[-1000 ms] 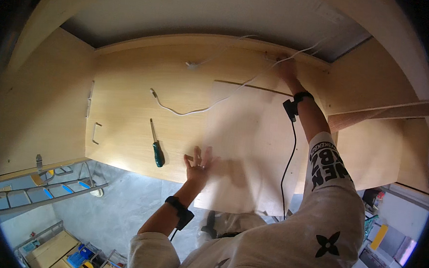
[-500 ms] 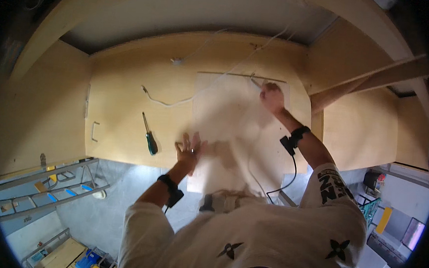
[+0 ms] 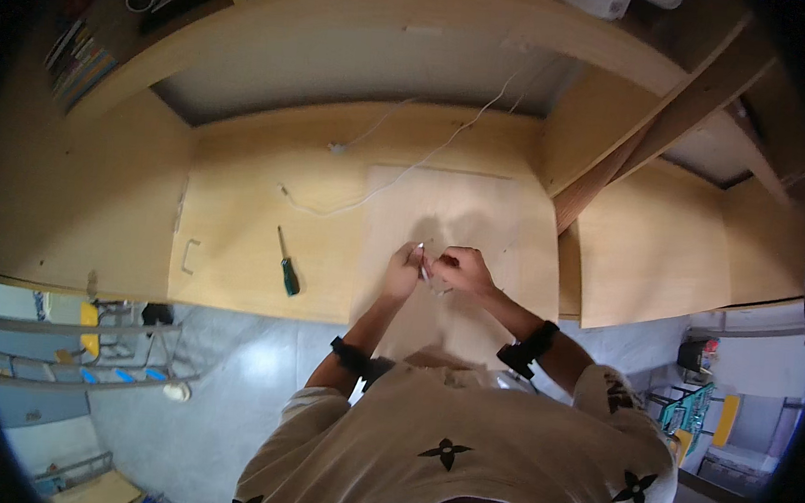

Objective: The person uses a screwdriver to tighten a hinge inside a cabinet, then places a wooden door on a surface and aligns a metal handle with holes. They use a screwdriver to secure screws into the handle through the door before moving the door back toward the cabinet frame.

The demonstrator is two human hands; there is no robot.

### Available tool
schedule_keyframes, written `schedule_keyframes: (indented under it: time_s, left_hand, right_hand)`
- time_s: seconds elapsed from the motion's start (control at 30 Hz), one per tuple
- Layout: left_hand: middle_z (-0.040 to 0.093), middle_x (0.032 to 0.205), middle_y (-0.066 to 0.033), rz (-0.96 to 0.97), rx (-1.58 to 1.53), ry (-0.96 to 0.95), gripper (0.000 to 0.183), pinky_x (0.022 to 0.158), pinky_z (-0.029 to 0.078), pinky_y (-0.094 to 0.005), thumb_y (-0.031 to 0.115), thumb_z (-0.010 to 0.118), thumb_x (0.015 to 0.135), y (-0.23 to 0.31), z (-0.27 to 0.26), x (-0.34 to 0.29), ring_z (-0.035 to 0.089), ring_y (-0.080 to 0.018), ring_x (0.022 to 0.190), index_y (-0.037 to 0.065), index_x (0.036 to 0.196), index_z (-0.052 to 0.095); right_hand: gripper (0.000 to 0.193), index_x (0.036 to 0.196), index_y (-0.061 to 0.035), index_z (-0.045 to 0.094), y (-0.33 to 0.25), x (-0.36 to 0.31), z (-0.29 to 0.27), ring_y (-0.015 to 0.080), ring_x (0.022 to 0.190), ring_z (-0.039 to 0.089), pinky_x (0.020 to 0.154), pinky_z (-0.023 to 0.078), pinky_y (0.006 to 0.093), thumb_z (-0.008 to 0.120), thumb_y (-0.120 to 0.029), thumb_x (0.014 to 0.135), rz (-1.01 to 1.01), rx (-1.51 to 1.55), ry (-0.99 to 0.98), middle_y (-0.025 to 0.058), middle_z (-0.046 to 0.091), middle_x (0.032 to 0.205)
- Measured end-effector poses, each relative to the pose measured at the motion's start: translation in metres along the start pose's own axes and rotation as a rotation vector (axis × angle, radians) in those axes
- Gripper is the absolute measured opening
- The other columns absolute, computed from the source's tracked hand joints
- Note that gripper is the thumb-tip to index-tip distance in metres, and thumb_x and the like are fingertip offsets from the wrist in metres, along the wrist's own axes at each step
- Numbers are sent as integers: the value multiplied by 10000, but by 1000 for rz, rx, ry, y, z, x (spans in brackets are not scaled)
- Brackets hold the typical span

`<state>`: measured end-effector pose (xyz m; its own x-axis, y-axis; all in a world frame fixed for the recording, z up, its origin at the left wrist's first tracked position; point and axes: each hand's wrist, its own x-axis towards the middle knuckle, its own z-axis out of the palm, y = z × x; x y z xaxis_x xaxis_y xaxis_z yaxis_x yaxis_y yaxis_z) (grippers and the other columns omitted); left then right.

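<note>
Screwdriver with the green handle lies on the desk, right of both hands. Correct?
No, wrong side: the head view shows the green-handled screwdriver on the desk, to the left of both the left hand and right hand.

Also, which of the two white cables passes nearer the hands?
The longer cable, crossing the pale board beyond the left hand; the shorter one ends in a plug off the board.

Between left hand (image 3: 403, 270) and screwdriver (image 3: 289, 274), free room is offered; the far desktop (image 3: 261, 155) is crossed by 1 white cable (image 3: 409, 170).
</note>
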<state>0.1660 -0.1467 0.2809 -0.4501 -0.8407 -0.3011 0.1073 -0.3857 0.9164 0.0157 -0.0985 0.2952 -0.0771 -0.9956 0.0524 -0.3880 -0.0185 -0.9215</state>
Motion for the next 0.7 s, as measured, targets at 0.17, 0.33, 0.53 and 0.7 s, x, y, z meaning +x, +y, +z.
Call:
schedule_keyframes:
  time_s: [0.17,0.33,0.53,0.7]
  left_hand:
    - [519,623,-39,121,246,-181,215,525,420,-256,185,423,958,6,10,-4,510,-114,548,15,865,516]
    - [538,585,-46,223,376,-202,220,498,423,-277,189,438,949,2,9,-2,526,-129,532,5,871,529]
    - [554,617,-66,106,340,-189,185,496,427,-281,156,436,938,13,10,-3,529,-131,534,7,885,533]
    - [528,623,-55,209,324,-238,157,496,434,-284,40,377,887,-15,7,4,523,-134,539,8,917,528]
  right_hand:
    - [474,550,-46,520,-9,5,-23,109,369,385,370,280,259,510,-355,910,599,431,-56,25,444,451]
    - [377,571,-50,508,-6,7,-19,104,402,388,391,278,254,507,-248,891,543,379,-57,26,449,472]
    - [283,639,-37,531,14,9,-15,97,518,449,466,336,249,527,-211,863,309,365,-51,22,500,587]
    - [389,562,-22,519,22,6,-29,133,503,485,475,365,284,522,-286,847,548,334,-133,63,514,538]
